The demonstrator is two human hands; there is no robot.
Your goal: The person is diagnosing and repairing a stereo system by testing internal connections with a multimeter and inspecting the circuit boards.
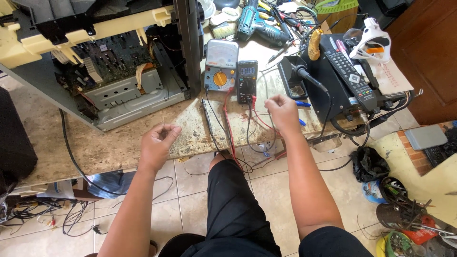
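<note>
Pinching something too thin to be made out, the left hand [158,139] is held closed, thumb against forefinger, above the worn, stained stone worktop [119,143]; a fine wire or component lead may be gripped there, but it cannot be told. The right hand [282,113] is loosely curled, fingers drawn together, just over the red and black test leads [228,126] that trail off the front edge; whether a lead is actually held cannot be told.

The leads are plugged into the small black digital multimeter [246,81], which lies flat beside the grey analogue meter with an orange dial [220,65]. The opened grey metal chassis with its exposed circuit board [112,71] stands to the left, well apart from both hands.

Several risks can be judged. The leads hang over the lap, so the digital meter could be dragged off if they were snagged by a knee. The tiny pinched item could be dropped and lost on the tiled floor [190,200] among the cables. The black soldering iron in its stand [297,76] sits near the right hand and could be brushed.
</note>
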